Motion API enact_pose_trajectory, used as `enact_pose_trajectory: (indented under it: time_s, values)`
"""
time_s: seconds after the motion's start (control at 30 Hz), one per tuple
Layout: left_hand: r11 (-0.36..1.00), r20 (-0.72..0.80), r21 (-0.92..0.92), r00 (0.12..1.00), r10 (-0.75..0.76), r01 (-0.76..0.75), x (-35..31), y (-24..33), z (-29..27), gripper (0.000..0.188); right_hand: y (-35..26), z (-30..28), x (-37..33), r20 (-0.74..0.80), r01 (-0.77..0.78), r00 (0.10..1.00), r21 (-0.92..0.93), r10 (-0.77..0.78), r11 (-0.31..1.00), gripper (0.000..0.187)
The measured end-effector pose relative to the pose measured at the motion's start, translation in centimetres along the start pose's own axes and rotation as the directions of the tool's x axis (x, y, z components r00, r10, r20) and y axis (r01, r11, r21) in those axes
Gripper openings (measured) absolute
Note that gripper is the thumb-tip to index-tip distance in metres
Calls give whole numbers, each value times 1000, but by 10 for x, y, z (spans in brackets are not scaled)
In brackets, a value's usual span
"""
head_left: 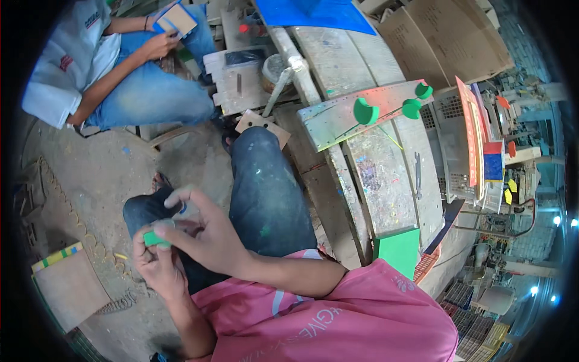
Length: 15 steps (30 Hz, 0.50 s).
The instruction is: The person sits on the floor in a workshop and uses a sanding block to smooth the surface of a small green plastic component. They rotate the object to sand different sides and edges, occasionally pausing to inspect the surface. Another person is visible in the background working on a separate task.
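Observation:
A small green painted piece [155, 238] sits in front of my lap, pinched in the fingers of my left hand [158, 271]. My right hand [208, 235] reaches across from the right, its thumb against the top of that piece and its index finger arched above. Fingers cover much of the piece, so its full shape is hidden. To the right, a long perforated board [332, 125] lies across the wooden bench [380, 181], carrying green crescent-shaped pieces [365, 112] along its top.
A wrench [418, 175] and a bright green block [398, 252] are on the bench. Across from me sits a person [151, 96] holding a blue-edged panel [176, 19]. Cardboard [446, 42] stands far right. A coiled hose [78, 223] and a board [71, 283] are at left.

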State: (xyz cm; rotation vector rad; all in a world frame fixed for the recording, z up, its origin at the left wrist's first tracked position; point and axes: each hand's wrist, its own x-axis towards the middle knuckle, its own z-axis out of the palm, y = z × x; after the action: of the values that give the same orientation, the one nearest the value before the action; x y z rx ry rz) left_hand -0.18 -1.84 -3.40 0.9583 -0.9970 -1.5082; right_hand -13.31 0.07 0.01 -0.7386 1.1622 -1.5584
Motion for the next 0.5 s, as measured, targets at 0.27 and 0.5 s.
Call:
enact_pose_trajectory:
  time_s: [0.27,0.5]
  values:
    - [995,-3,80,998,56,-56,1,7,5,25,4,9,-11,21,-32,999,43,31,999,36]
    - [992,45,-76,993,105,-102,-3,13,11,22,-3,16,-13,-3,-70,998,67,70,995,35]
